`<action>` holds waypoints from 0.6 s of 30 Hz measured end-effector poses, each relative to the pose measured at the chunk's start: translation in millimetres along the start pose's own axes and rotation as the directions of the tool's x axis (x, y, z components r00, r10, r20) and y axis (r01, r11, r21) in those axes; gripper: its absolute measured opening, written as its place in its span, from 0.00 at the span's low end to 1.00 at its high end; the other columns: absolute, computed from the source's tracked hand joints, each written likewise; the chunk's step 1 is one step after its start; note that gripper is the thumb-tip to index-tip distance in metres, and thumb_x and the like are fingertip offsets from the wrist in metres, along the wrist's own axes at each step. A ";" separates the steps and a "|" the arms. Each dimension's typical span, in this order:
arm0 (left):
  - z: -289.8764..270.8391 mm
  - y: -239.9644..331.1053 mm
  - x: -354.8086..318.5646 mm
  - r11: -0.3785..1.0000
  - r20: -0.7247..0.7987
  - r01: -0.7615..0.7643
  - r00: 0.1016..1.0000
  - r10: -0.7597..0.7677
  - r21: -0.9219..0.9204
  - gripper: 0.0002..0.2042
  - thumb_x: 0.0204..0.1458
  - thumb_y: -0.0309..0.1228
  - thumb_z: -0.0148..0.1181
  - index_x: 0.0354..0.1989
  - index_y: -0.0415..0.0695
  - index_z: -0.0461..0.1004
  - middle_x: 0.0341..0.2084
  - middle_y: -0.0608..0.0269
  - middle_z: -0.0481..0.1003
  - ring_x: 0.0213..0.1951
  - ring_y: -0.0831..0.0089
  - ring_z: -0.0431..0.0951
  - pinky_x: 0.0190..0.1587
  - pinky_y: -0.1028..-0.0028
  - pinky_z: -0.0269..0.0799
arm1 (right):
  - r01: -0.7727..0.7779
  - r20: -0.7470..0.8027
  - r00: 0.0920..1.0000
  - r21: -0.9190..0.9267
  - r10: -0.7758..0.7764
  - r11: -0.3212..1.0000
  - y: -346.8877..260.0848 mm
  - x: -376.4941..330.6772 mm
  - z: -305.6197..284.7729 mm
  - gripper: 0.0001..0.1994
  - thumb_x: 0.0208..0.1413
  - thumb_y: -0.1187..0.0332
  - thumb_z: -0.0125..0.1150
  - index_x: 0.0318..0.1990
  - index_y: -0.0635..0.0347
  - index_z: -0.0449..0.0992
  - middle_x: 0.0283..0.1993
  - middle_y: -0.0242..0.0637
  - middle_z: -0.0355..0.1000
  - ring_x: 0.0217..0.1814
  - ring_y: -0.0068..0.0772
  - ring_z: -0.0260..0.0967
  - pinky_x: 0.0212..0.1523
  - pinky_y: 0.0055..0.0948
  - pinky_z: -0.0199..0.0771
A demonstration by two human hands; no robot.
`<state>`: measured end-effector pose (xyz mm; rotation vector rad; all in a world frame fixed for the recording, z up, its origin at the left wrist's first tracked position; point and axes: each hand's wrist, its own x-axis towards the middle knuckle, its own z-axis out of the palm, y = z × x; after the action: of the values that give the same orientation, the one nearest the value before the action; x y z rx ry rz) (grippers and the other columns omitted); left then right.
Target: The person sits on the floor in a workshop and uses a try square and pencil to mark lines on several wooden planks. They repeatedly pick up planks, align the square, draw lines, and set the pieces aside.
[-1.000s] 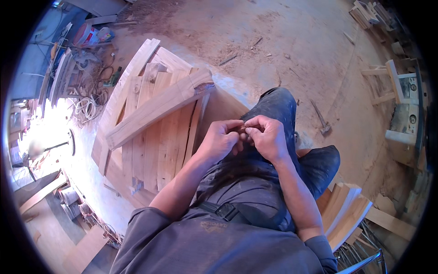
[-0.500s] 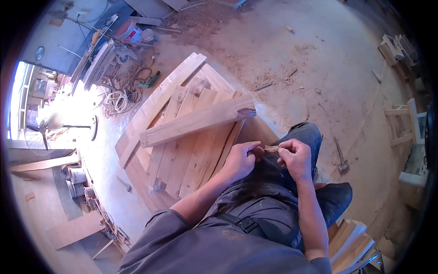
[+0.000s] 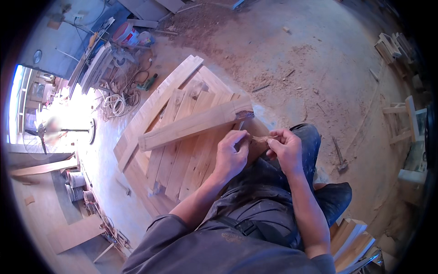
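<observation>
Between my two hands stretches a small, thin, light-brown strip [image 3: 261, 138] with a rough, crumpled look; its exact kind does not show. My right hand [image 3: 286, 148] pinches its right end between thumb and fingertips. At its other end my left hand [image 3: 233, 152] is closed, thumb against the curled fingers. Both are held just above my lap, by the near right edge of a panel of wooden boards [image 3: 185, 153]. Across this panel lies a thick loose plank [image 3: 196, 122] at a slant, with a dark rough patch at its right end.
A hammer [image 3: 338, 157] lies on the floor to the right, amid sawdust and scraps. Coiled cable [image 3: 116, 104] and a green power tool [image 3: 148, 82] are at the back left, near a bucket [image 3: 125, 34]. A fan [image 3: 45, 130] stands left. Cut timber [image 3: 349, 237] is stacked at lower right.
Both hands have moved up and slightly left, with the brown strip between them, from over my lap toward the panel's edge. The plank and panel stay put.
</observation>
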<state>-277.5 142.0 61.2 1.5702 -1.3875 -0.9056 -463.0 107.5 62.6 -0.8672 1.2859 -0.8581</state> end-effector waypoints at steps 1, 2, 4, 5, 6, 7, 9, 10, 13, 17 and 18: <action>-2.4 1.0 3.2 0.994 -0.073 -0.088 0.993 0.092 0.067 0.13 0.55 0.17 0.62 0.49 0.34 0.80 0.44 0.52 0.81 0.46 0.59 0.81 0.51 0.67 0.77 | -0.010 0.012 1.000 0.051 0.010 0.999 1.7 7.6 5.0 0.09 0.60 0.72 0.63 0.45 0.66 0.79 0.29 0.35 0.78 0.22 0.21 0.73 0.23 0.23 0.73; -4.0 2.1 8.0 0.977 -0.139 -0.167 0.973 0.186 0.135 0.13 0.53 0.18 0.65 0.48 0.35 0.80 0.45 0.53 0.80 0.48 0.57 0.80 0.53 0.65 0.76 | -0.023 0.021 1.000 0.099 0.021 0.995 0.8 14.2 8.5 0.09 0.60 0.72 0.63 0.46 0.65 0.79 0.30 0.35 0.77 0.21 0.21 0.72 0.22 0.23 0.72; -9.7 3.5 20.4 0.926 -0.187 -0.269 0.928 0.323 0.266 0.14 0.50 0.18 0.68 0.47 0.37 0.81 0.48 0.53 0.79 0.51 0.53 0.78 0.56 0.64 0.74 | -0.114 0.023 0.994 0.176 0.111 0.978 -8.8 26.8 17.0 0.08 0.59 0.73 0.63 0.44 0.63 0.77 0.29 0.36 0.76 0.20 0.23 0.71 0.20 0.24 0.70; -17.4 2.6 26.4 0.898 -0.176 -0.290 0.916 0.361 0.332 0.15 0.49 0.19 0.70 0.46 0.37 0.81 0.50 0.53 0.79 0.53 0.53 0.76 0.57 0.63 0.73 | -0.163 0.036 0.987 0.218 0.159 0.962 -11.7 33.3 23.9 0.08 0.58 0.73 0.63 0.43 0.63 0.77 0.28 0.36 0.75 0.20 0.24 0.70 0.19 0.25 0.68; -22.6 2.1 33.9 0.865 -0.157 -0.315 0.903 0.400 0.390 0.15 0.47 0.19 0.71 0.46 0.37 0.81 0.51 0.53 0.78 0.55 0.52 0.75 0.58 0.63 0.72 | -0.208 0.046 0.978 0.260 0.203 0.943 -13.4 40.7 27.4 0.07 0.57 0.73 0.63 0.42 0.62 0.76 0.28 0.36 0.75 0.19 0.24 0.70 0.19 0.25 0.67; -24.9 -2.8 41.2 0.854 -0.136 -0.337 0.898 0.418 0.397 0.16 0.45 0.20 0.73 0.45 0.38 0.81 0.54 0.53 0.77 0.60 0.52 0.72 0.61 0.60 0.71 | -0.252 0.058 0.967 0.301 0.246 0.920 -13.7 49.2 30.2 0.06 0.56 0.73 0.63 0.40 0.61 0.76 0.27 0.37 0.74 0.19 0.25 0.70 0.18 0.26 0.66; -31.8 -9.0 53.5 0.804 -0.062 -0.402 0.879 0.473 0.437 0.17 0.45 0.22 0.74 0.45 0.40 0.81 0.55 0.53 0.76 0.60 0.50 0.71 0.60 0.56 0.69 | -0.319 0.078 0.947 0.361 0.312 0.877 -16.3 60.2 39.8 0.05 0.53 0.73 0.62 0.36 0.59 0.73 0.27 0.38 0.74 0.19 0.26 0.68 0.17 0.28 0.63; -33.2 -10.8 58.7 0.778 -0.023 -0.436 0.866 0.499 0.453 0.17 0.45 0.22 0.74 0.46 0.40 0.81 0.55 0.53 0.76 0.59 0.48 0.71 0.60 0.55 0.69 | -0.317 0.068 0.946 0.378 0.316 0.870 -15.6 64.3 43.9 0.05 0.54 0.72 0.63 0.36 0.59 0.73 0.27 0.38 0.74 0.19 0.26 0.68 0.17 0.28 0.63; -32.7 -12.2 69.0 0.757 0.083 -0.429 0.889 0.450 0.492 0.15 0.46 0.28 0.75 0.44 0.43 0.82 0.57 0.54 0.74 0.60 0.49 0.70 0.62 0.53 0.66 | -0.299 0.040 0.950 0.406 0.310 0.864 -11.9 72.7 50.3 0.05 0.57 0.70 0.63 0.36 0.59 0.73 0.27 0.37 0.75 0.19 0.26 0.69 0.18 0.28 0.64; -30.2 -21.1 71.4 0.733 0.065 -0.425 0.883 0.464 0.531 0.11 0.48 0.33 0.74 0.39 0.45 0.84 0.58 0.55 0.74 0.60 0.50 0.70 0.63 0.53 0.64 | -0.228 0.002 0.969 0.375 0.245 0.899 -14.0 71.4 55.5 0.05 0.62 0.69 0.62 0.37 0.59 0.73 0.29 0.37 0.77 0.21 0.26 0.73 0.19 0.26 0.69; -30.1 -21.6 71.7 0.736 0.058 -0.423 0.883 0.466 0.528 0.10 0.49 0.34 0.74 0.38 0.45 0.84 0.58 0.56 0.74 0.60 0.50 0.70 0.62 0.53 0.64 | -0.206 -0.010 0.975 0.360 0.224 0.910 -12.9 70.4 56.2 0.05 0.64 0.69 0.62 0.37 0.59 0.74 0.29 0.37 0.77 0.22 0.25 0.74 0.19 0.25 0.70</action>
<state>-232.4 75.5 53.8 1.5165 -1.9570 -0.1591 -401.6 41.8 48.8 -0.4081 1.1936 -0.9051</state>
